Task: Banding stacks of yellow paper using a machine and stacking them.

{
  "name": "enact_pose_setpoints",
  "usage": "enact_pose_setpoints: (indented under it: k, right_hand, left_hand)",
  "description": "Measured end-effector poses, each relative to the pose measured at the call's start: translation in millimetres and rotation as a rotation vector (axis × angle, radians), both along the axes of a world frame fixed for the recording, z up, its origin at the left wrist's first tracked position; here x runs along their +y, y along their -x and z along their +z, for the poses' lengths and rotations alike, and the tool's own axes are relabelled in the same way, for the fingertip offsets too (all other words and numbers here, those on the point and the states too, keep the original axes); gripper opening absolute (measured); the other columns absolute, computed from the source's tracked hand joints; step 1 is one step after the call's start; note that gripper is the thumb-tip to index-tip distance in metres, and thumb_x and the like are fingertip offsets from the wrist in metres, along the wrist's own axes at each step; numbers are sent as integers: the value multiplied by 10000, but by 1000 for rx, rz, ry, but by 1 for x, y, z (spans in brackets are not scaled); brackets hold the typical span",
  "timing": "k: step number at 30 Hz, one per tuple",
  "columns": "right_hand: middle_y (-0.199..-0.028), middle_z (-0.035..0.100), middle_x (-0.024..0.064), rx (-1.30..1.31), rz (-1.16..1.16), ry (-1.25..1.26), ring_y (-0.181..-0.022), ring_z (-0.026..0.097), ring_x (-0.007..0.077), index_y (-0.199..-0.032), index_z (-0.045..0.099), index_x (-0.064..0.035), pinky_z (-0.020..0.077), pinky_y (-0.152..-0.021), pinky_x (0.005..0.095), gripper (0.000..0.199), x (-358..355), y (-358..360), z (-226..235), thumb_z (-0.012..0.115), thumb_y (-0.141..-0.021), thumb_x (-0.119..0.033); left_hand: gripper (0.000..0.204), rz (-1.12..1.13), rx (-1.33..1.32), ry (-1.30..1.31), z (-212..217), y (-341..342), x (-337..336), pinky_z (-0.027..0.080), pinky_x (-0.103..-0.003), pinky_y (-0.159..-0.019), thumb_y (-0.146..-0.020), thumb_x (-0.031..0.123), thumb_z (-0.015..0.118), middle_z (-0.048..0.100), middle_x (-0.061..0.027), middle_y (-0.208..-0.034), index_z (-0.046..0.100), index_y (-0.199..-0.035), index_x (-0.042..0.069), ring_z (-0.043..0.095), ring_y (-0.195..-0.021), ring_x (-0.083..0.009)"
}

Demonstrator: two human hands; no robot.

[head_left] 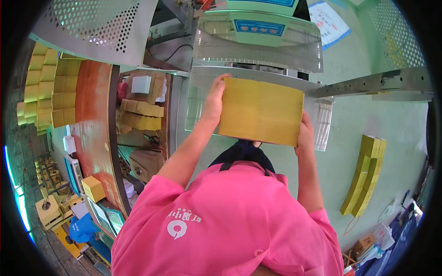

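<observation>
Yel. block (261, 110) btwn L/R fingers (220, 85)

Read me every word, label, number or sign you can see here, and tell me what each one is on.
Where writing stands, wording not copied:
Pink shirt: white lettering beside a round white emblem.
Pale green panel: blue label, pale lettering.
Top edge: another blue label, cut off.
Blue-edged white sheet, upper right: reddish print, too blurred to read.
Held yellow block: no writing visible.

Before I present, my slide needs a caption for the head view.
Bare left hand and right hand hold a yellow rectangular slab above a grey metal tray.
</observation>
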State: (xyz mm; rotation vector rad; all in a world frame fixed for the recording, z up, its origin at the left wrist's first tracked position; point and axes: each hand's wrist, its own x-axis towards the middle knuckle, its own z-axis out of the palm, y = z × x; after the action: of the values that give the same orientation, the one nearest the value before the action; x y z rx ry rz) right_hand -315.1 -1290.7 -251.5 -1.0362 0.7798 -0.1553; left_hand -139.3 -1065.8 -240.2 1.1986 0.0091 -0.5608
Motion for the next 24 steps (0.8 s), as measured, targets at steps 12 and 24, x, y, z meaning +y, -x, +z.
enact_pose_setpoints:
  k: [12, 24]
  right_hand:
    - [-1083, 639, 68, 5, -76, 16, -917, 619, 126, -1249, 565, -1, 503, -754, 247, 349, 6, -4, 7, 486, -910, -29]
    - [-1168, 626, 55, -18, -78, -125, -1011, 600, 108, -1298, 551, -28, 494, -843, 242, 340, -2, -4, 8, 488, -1002, -183]
  left_hand:
    - [445, 197, 215, 201, -7, -4, -1, 407, -302, -990, -1002, 307, 445, 541, -78, -1240, 399, -1362, 48, 503, -1164, -163]
    - [474, -33, 345, 17, -16, 20, 19, 507, -297, -822, -994, 423, 457, 610, -54, -1110, 514, -1273, 44, 611, -976, -161]
